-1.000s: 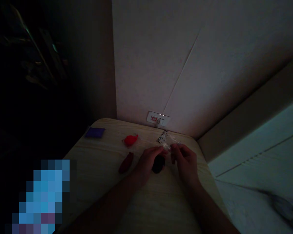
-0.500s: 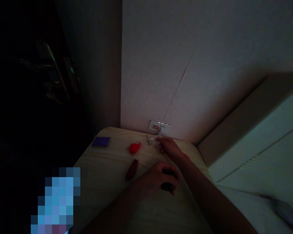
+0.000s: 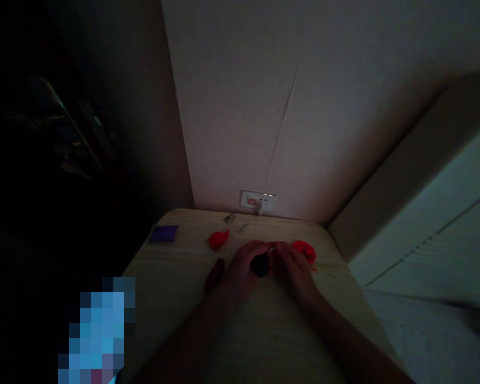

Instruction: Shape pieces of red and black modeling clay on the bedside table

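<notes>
My left hand point(image 3: 244, 265) is wrapped round a black rounded lump point(image 3: 260, 265) above the wooden tabletop point(image 3: 256, 341). Beside it, my right hand point(image 3: 294, 266) has its fingers bent together, close against the lump; what they hold, if anything, is hidden. A bright red lump point(image 3: 305, 251) lies just right of my right hand. Another red lump point(image 3: 218, 240), with a small pointed end, lies beyond my left hand. Close to my left wrist is a dark red elongated piece point(image 3: 214, 276), partly covered by the arm.
A purple flat packet point(image 3: 164, 233) lies at the table's far left corner. Crumpled clear wrapping with dark print point(image 3: 229, 217) lies near the wall. A plug sits in the wall socket point(image 3: 258, 201). A pale padded panel point(image 3: 416, 186) borders the right side.
My right hand has come back from the clear wrapping to meet my left hand. The left hand has shifted slightly left and away from me, with the black lump. The view has tilted.
</notes>
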